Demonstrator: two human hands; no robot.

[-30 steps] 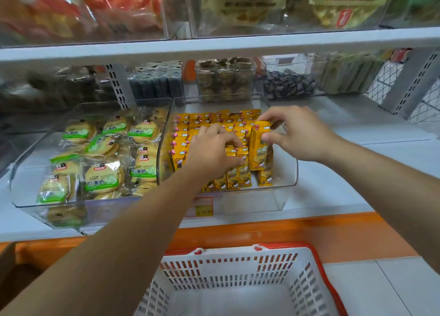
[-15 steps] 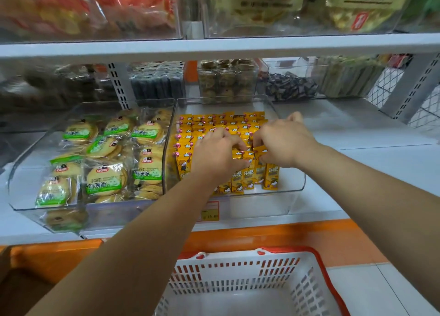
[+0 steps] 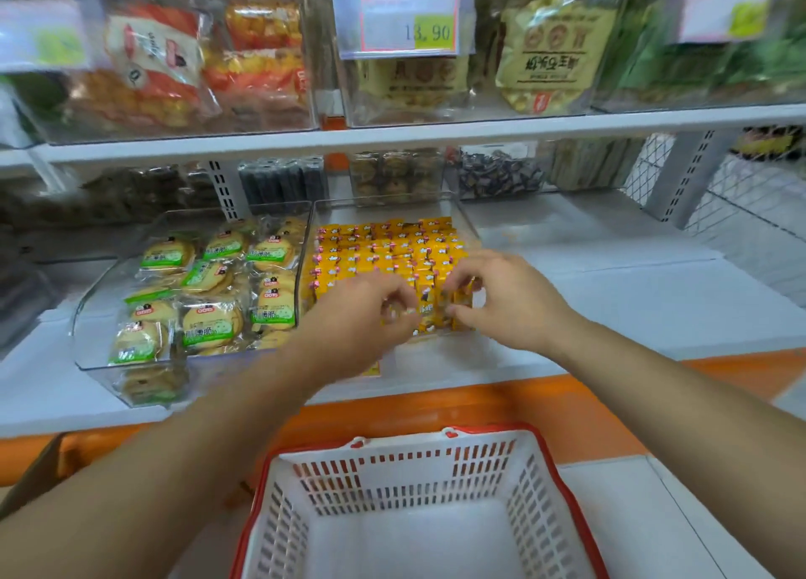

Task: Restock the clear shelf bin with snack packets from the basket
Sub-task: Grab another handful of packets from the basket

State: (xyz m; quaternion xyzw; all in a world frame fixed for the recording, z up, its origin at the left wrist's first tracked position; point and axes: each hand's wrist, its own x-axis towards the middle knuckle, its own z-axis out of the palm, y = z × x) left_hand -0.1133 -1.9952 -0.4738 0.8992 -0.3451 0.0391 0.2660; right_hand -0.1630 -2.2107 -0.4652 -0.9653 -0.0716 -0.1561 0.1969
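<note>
Both hands work the front of the clear bin [image 3: 469,229] on the shelf [image 3: 610,299], which is packed with rows of yellow snack packets [image 3: 384,247]. The right hand [image 3: 510,304] curls over the front row, thumb and fingers pinching a packet. The left hand [image 3: 362,317] is curled just beside it, but blur hides any grip. The basket [image 3: 414,469] sits below the shelf.

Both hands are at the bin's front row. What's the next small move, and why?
Probably draw both hands back: the left hand and right hand curl at the front packets, the bin looks full, and the basket shows no packets in its visible part.
</note>
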